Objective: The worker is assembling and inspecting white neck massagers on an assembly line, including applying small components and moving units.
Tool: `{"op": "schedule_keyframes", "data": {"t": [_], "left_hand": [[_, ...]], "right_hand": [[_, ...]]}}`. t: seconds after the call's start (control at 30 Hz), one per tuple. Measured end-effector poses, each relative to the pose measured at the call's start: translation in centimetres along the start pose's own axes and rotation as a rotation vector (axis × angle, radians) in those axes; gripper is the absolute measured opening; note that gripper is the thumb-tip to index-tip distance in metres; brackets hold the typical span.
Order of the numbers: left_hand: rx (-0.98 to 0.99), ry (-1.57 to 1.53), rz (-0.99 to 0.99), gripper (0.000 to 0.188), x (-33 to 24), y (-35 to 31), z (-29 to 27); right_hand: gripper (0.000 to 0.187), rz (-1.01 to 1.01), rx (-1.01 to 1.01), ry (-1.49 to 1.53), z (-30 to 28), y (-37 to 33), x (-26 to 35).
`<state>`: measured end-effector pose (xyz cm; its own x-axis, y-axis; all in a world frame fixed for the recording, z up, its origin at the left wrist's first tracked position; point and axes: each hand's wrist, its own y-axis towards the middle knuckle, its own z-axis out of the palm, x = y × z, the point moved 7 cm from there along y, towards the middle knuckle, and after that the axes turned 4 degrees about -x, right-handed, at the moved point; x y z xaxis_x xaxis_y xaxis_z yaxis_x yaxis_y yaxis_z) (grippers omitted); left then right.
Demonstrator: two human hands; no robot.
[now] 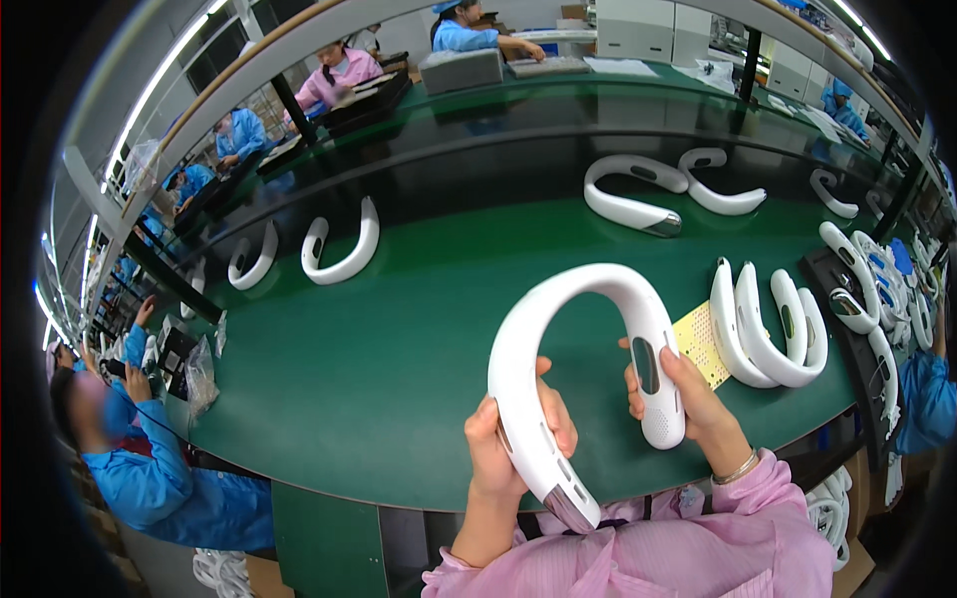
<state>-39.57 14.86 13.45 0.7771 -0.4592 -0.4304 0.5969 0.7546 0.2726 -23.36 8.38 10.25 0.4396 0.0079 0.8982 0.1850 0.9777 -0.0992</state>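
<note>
A long green bench (399, 329) is curving across the view, with workers in blue coats (159, 478) sitting along its left side and far end. White U-shaped neck fans are lying on it in scattered spots: two (339, 244) at the far left, two more (638, 199) at the far right, and a nested pair (768, 329) just right of the person's hands, beside a black tray (847, 299) crowded with further units. A small yellow perforated sheet (703, 344) is lying flat next to that pair. The person, in pink sleeves, is holding one fan (573, 369) up over the near edge, arch upward. The left hand (503, 439) is wrapping its fingers tightly around the left arm near its grey tip; the right hand (688, 399) is clamping the right arm, thumb resting by the dark oval window. This unit looks whole and seems to be under inspection, with many finished-looking units already laid aside.
</note>
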Motion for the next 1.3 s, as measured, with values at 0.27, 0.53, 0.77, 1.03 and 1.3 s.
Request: {"op": "schedule_keyframes", "data": {"t": [0.27,0.53,0.77,1.03,1.3], "left_hand": [[-0.185,0.221,-0.092,0.047,0.1,1.6,2.3],[-0.109,0.411,-0.087,0.036,1.4,1.8,5.2],[-0.108,0.461,-0.119,0.037,1.4,1.3,5.2],[-0.169,0.582,-0.099,0.046,1.1,0.8,5.2],[-0.013,0.457,-0.159,0.055,1.3,-0.1,3.2]], "right_hand": [[0.047,0.128,-0.1,0.061,-0.7,1.1,-1.2],[0.044,0.202,-0.101,-0.037,-1.0,1.8,-2.6],[0.045,0.206,-0.114,-0.053,-1.1,1.5,-2.6],[0.049,0.194,-0.129,-0.038,-0.9,1.3,-2.8],[0.046,-0.009,-0.231,-0.119,-2.0,0.4,-1.8]]}}
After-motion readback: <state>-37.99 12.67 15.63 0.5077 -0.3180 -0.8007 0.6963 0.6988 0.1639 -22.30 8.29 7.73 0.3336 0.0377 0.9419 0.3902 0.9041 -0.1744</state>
